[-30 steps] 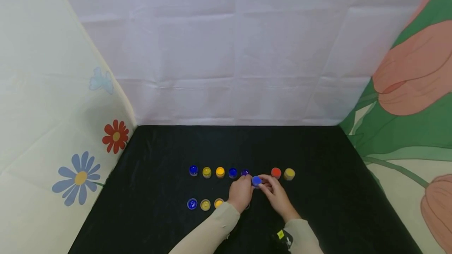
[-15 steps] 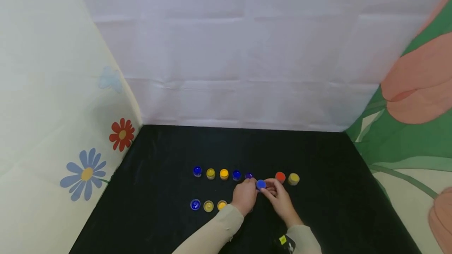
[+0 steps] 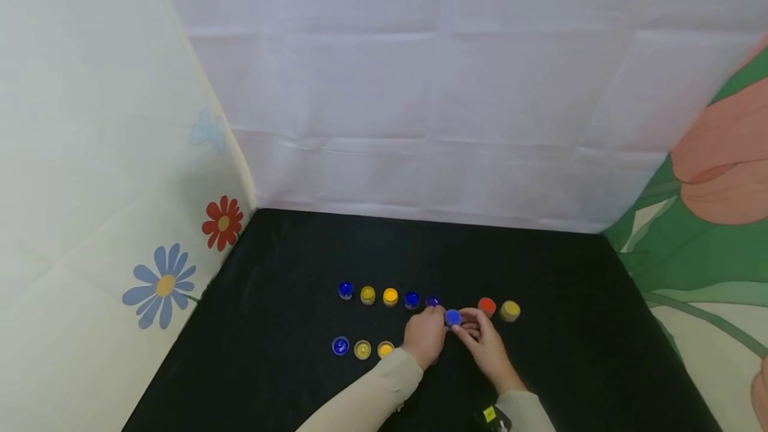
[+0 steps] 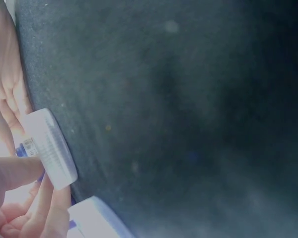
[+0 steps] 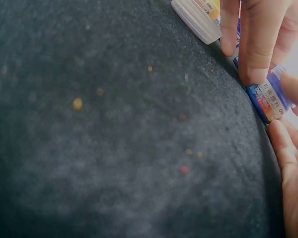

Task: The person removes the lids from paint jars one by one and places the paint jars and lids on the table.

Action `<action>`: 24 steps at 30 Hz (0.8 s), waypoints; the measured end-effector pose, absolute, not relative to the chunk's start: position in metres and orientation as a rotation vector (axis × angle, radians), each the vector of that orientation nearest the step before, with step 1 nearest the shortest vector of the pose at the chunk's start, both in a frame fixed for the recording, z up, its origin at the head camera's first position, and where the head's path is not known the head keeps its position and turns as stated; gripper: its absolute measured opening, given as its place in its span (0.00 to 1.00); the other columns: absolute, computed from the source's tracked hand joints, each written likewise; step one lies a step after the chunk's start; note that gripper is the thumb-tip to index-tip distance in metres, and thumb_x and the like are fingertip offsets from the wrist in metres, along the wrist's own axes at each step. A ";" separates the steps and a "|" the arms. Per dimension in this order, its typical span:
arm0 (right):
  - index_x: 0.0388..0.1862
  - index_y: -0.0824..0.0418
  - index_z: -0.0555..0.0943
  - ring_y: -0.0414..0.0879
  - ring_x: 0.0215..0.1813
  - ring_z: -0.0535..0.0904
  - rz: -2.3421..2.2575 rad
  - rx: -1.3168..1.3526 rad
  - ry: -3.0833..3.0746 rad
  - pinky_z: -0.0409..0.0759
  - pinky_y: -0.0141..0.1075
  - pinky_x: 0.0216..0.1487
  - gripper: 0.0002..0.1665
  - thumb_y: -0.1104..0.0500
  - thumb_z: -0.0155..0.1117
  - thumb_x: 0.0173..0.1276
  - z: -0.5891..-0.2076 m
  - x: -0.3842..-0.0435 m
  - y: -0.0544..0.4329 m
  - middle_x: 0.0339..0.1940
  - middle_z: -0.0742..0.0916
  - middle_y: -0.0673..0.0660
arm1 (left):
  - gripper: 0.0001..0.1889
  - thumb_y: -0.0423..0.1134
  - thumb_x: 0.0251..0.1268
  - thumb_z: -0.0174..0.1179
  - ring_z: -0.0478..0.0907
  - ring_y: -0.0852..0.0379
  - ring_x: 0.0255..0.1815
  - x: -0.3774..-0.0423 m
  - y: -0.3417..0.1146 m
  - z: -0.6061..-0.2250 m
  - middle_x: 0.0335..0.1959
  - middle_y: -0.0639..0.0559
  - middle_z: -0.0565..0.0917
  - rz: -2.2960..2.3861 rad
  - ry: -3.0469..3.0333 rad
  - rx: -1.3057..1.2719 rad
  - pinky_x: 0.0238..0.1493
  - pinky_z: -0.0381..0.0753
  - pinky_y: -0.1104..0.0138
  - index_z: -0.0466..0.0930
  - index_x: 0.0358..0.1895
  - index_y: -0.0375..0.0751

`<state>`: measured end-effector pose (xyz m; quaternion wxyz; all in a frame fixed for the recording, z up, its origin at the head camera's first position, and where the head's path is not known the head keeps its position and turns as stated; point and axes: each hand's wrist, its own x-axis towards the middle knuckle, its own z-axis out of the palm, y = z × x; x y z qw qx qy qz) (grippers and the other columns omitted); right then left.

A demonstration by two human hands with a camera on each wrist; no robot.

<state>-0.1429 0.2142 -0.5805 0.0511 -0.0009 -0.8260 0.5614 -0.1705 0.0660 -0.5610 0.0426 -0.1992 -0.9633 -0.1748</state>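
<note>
A small blue paint jar (image 3: pixel 453 318) with a printed label is held between both hands, low over the black cloth. My left hand (image 3: pixel 425 335) pinches it from the left, its fingertips mostly hidden in the head view. From the right, thumb and fingers of my right hand (image 3: pixel 489 345) grip the same jar. The right wrist view shows fingers of both hands on the labelled jar (image 5: pixel 269 99). In the left wrist view, a translucent jar end (image 4: pixel 52 148) sits by the left thumb and fingers.
A back row of paint jars includes a purple jar (image 3: pixel 433 302), a red jar (image 3: pixel 487 307) and a yellow jar (image 3: pixel 510 311). The front row has a blue jar (image 3: pixel 340 346) and an orange-yellow jar (image 3: pixel 386 349); the left arm partly covers this row.
The head view has shifted, so the whole scene sits a little further right. Both hands keep hold of the blue jar, with little visible change in their grip.
</note>
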 end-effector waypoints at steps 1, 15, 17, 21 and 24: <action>0.60 0.70 0.74 0.35 0.45 0.77 1.714 -0.001 -2.500 0.79 0.28 0.48 0.21 0.64 0.67 0.72 -0.581 -0.143 0.214 0.54 0.82 0.64 | 0.07 0.42 0.69 0.66 0.81 0.58 0.28 -0.170 0.066 -0.561 0.33 0.52 0.82 -0.536 -2.943 -0.613 0.31 0.82 0.67 0.81 0.41 0.43; 0.62 0.70 0.74 0.36 0.46 0.76 1.713 0.042 -2.518 0.79 0.29 0.49 0.21 0.64 0.64 0.74 -0.578 -0.141 0.215 0.54 0.80 0.64 | 0.08 0.42 0.72 0.64 0.82 0.57 0.30 -0.169 0.065 -0.554 0.34 0.51 0.82 -0.568 -2.973 -0.623 0.33 0.83 0.67 0.81 0.43 0.42; 0.61 0.70 0.74 0.36 0.46 0.76 1.729 0.022 -2.513 0.79 0.29 0.49 0.20 0.64 0.63 0.74 -0.578 -0.141 0.214 0.55 0.81 0.64 | 0.08 0.42 0.72 0.64 0.81 0.58 0.30 -0.169 0.065 -0.554 0.34 0.52 0.82 -0.584 -2.977 -0.623 0.33 0.83 0.67 0.81 0.43 0.42; 0.59 0.69 0.74 0.37 0.46 0.77 1.746 0.003 -2.507 0.79 0.29 0.50 0.17 0.63 0.61 0.76 -0.578 -0.141 0.214 0.54 0.81 0.64 | 0.08 0.43 0.72 0.64 0.81 0.59 0.29 -0.170 0.064 -0.556 0.34 0.52 0.82 -0.600 -2.990 -0.618 0.34 0.83 0.68 0.80 0.43 0.42; 0.59 0.69 0.75 0.37 0.47 0.77 1.743 0.021 -2.502 0.79 0.30 0.50 0.16 0.64 0.61 0.76 -0.578 -0.140 0.214 0.54 0.81 0.64 | 0.08 0.42 0.72 0.64 0.80 0.59 0.29 -0.169 0.063 -0.557 0.34 0.52 0.82 -0.599 -2.989 -0.621 0.33 0.82 0.68 0.80 0.43 0.42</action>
